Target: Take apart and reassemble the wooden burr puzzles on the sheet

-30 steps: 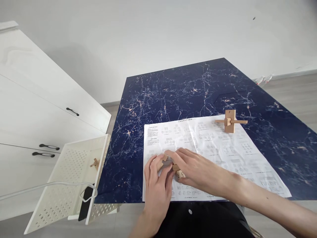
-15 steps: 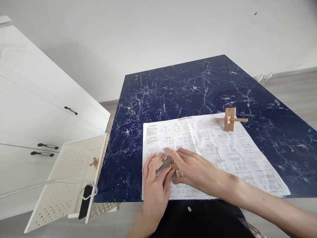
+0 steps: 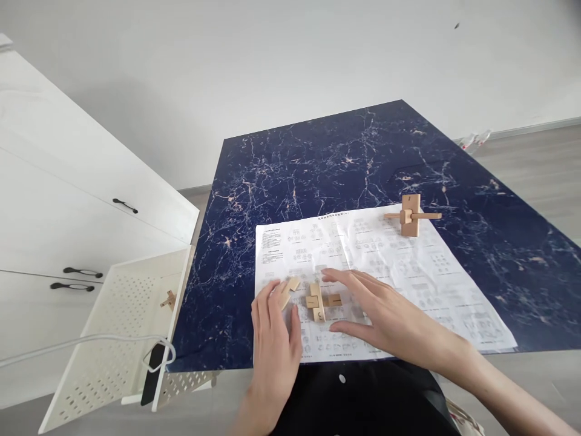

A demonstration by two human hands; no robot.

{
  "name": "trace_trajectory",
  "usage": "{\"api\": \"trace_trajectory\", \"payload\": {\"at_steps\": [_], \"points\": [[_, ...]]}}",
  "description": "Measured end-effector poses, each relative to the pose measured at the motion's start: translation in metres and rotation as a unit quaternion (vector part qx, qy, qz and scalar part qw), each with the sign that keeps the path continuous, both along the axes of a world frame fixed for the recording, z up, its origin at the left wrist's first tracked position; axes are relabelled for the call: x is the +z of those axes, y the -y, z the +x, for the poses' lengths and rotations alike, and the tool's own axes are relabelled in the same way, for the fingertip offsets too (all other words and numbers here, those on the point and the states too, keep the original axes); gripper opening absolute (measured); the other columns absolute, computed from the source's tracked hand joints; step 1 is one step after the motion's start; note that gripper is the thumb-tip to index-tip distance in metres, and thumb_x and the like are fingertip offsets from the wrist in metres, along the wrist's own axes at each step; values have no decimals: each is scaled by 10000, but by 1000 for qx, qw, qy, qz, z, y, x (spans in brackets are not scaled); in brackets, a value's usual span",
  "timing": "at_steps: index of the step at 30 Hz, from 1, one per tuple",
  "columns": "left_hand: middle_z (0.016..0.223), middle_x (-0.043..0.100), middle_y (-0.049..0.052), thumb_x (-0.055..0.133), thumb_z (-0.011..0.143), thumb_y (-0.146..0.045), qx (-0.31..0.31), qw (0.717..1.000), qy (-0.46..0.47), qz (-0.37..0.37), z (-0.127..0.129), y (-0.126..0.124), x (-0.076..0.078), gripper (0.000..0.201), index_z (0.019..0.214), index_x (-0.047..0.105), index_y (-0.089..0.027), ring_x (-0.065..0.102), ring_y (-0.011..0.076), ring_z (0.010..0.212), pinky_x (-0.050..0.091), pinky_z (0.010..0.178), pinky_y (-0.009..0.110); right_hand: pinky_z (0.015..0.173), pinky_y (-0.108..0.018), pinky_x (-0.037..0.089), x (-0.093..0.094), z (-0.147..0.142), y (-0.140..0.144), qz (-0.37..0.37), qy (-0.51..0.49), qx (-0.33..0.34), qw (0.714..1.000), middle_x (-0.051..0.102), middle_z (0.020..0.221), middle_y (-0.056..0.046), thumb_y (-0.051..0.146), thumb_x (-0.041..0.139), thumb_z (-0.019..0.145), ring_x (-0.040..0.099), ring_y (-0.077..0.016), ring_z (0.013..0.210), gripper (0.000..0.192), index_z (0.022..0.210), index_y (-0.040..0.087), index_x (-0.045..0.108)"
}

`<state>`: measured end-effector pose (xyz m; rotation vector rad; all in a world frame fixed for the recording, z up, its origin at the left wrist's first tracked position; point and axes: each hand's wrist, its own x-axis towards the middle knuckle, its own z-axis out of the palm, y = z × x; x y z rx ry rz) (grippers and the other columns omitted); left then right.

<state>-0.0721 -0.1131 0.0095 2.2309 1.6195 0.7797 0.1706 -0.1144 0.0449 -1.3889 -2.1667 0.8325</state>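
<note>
Two wooden puzzle pieces (image 3: 316, 297) lie crossed on the printed sheet (image 3: 313, 251), marked with dark figures. My right hand (image 3: 381, 306) is just right of them, open, thumb and fingers spread and apart from the wood. To their left, my left hand (image 3: 275, 336) rests on the sheet with thumb and fingers apart. Its fingertips lie at a pale loose wooden piece (image 3: 285, 297), partly covered by the hand; whether they touch it I cannot tell. Another small wooden piece (image 3: 294, 283) shows just above.
An assembled wooden cross puzzle (image 3: 411, 224) stands at the sheet's upper right corner. The dark blue marbled table (image 3: 308, 163) extends behind. At left, a white perforated basket (image 3: 109, 327) holds a small wooden puzzle (image 3: 169, 300), with a white cable (image 3: 91, 336) across it.
My right hand has let go of the crossed pieces and drawn back to the right, opening. My left thumb and fingers have moved off them too, leaving the pieces lying on the sheet.
</note>
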Motion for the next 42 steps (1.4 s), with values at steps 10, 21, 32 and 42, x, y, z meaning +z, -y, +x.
{"api": "trace_trajectory", "payload": {"at_steps": [10,21,32,42], "points": [[1196,731,85,532,1095,-392,31,998,-17,-51,-14,-12,32,326,1396,514,-267,722,289,1089,620,903,461,991,-482,617,-4,13,18,33,-14,-47,998,711,1350,-98,355,564,1106,686,-310,1254,334,1431,282,545],[1159,771,46,595,1077,-392,-88,975,99,-181,10,8,61,401,1465,500,-357,765,250,1022,649,800,367,817,-367,614,8,0,15,-67,-199,-53,976,765,1105,-56,390,596,1091,734,-238,953,252,1307,289,676],[1265,638,93,556,1099,-398,-57,998,8,-34,7,-16,26,240,1291,568,-253,633,277,1201,570,1004,470,694,-327,522,-16,6,15,-148,-306,-165,926,704,823,-22,515,536,1101,671,-199,759,329,1080,233,705],[1229,601,78,687,1021,-452,-72,991,5,-112,15,-25,19,230,1085,641,-236,570,295,1203,510,1033,489,702,-329,567,-32,5,14,-120,-371,-250,886,683,868,-28,523,605,1063,658,-185,733,298,1089,228,641]]}}
